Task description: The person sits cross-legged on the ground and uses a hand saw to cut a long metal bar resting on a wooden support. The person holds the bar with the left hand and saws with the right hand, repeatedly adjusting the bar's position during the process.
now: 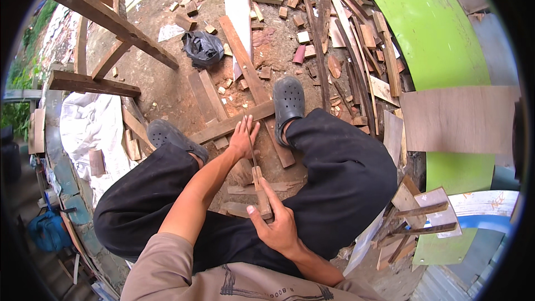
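Note:
A narrow brown wooden plank (231, 126) lies crosswise between my feet, its right part over a longer board (245, 50). My left hand (243, 139) rests on this plank with its fingers stretched out toward the far side. Close to my lap, my right hand (278, 229) is closed around a wooden-handled tool (262, 194), index finger along the handle and thumb raised. From the handle a thin metal blade (254, 159) points toward the plank and passes beside my left hand. The blade shows almost edge-on, so its exact kind is unclear.
Scattered offcuts (292, 1) and long wood strips (356, 50) cover the ground ahead and right. A black plastic bag (203, 48) sits beyond the plank. A wooden frame (111, 22) stands far left, above white sacking (92, 128). A green panel (423, 28) lies to the right.

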`<action>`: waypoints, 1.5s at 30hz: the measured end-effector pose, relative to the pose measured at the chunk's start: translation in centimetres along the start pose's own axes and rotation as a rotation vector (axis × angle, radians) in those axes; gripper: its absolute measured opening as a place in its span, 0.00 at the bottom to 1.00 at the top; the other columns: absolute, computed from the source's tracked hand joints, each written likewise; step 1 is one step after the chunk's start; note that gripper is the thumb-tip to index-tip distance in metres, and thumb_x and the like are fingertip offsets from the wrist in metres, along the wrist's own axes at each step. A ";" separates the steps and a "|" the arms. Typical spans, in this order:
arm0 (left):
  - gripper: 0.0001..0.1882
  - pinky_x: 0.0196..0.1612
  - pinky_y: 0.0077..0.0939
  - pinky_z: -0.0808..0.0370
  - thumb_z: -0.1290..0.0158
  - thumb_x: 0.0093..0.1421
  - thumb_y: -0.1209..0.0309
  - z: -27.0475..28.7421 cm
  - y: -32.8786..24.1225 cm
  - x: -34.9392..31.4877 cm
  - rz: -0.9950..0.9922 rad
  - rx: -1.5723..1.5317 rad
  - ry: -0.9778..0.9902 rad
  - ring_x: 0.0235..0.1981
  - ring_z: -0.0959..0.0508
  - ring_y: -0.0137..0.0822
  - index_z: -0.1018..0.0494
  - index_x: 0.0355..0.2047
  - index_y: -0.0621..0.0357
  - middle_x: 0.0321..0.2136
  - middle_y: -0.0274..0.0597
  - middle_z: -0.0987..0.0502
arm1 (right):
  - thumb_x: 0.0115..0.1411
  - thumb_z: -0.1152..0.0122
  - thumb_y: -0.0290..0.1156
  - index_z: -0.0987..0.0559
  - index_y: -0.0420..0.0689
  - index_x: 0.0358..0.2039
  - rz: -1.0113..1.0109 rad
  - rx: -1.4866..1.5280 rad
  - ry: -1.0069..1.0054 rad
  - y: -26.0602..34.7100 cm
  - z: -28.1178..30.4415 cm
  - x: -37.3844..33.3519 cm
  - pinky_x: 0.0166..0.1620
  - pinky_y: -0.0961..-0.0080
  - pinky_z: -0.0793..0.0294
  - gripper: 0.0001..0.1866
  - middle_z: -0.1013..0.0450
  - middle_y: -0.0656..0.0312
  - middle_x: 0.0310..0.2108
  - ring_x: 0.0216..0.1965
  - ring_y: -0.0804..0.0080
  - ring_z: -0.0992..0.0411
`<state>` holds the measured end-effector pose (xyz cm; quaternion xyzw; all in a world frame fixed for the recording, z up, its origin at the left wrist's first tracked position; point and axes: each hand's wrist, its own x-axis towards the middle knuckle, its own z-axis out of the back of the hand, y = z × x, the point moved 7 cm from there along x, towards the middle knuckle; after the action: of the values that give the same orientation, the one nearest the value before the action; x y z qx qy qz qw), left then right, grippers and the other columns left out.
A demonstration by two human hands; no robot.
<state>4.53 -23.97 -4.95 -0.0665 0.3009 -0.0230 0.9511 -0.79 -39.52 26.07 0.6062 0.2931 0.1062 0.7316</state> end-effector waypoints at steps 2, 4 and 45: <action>0.50 0.77 0.51 0.58 0.41 0.58 0.45 -2.3 -4.1 -0.5 -0.226 0.125 0.185 0.78 0.59 0.55 0.45 0.74 0.55 0.76 0.55 0.55 | 0.65 0.36 0.27 0.36 0.27 0.67 -0.044 -0.011 -0.019 -0.3 0.7 -0.1 0.56 0.70 0.25 0.34 0.25 0.35 0.56 0.56 0.59 0.23; 0.44 0.77 0.48 0.57 0.40 0.57 0.49 -13.9 1.6 -2.9 -0.194 -0.271 0.605 0.78 0.54 0.49 0.39 0.71 0.52 0.75 0.48 0.48 | 0.65 0.36 0.27 0.36 0.27 0.67 0.007 0.058 0.072 1.0 -2.0 0.3 0.56 0.70 0.24 0.34 0.25 0.36 0.56 0.56 0.60 0.23; 0.48 0.76 0.50 0.55 0.41 0.62 0.50 0.9 6.6 -1.3 0.121 -0.016 -0.205 0.77 0.55 0.49 0.51 0.75 0.52 0.76 0.53 0.55 | 0.66 0.36 0.29 0.36 0.29 0.67 -0.009 -0.125 0.005 -0.7 -1.2 0.7 0.53 0.68 0.22 0.33 0.23 0.35 0.52 0.53 0.56 0.20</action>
<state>3.98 -17.18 -4.44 -0.0578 0.2055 0.0437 0.9760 -1.05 -38.29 25.11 0.5579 0.2903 0.1227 0.7678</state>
